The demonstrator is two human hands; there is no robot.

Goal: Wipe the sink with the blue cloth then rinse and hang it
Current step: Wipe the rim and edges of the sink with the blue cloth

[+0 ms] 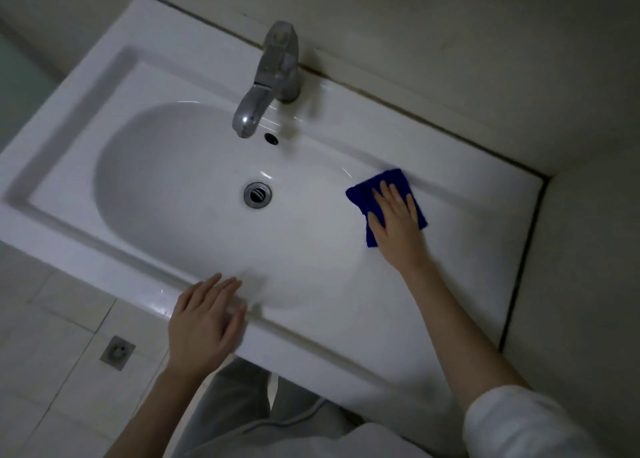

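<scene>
Pressing my flat right hand [394, 215] on the blue cloth [360, 194] at the sink [104, 59] basin's right slope, I'm resting my open left hand [204, 322] on the front rim; soft, limp cloth probably bunches, needing pinched edges.

A white ceramic vanity sink [460, 194] is set into the corner of the walls, with an oval basin sunk into its flat rectangular top. A chrome faucet [273, 73] stands on the far ledge, its spout reaching over the basin. A folded blue cloth [370, 189] lies on the basin's right slope, just beside the ledge, pressed flat under the right hand [398, 222].
</scene>
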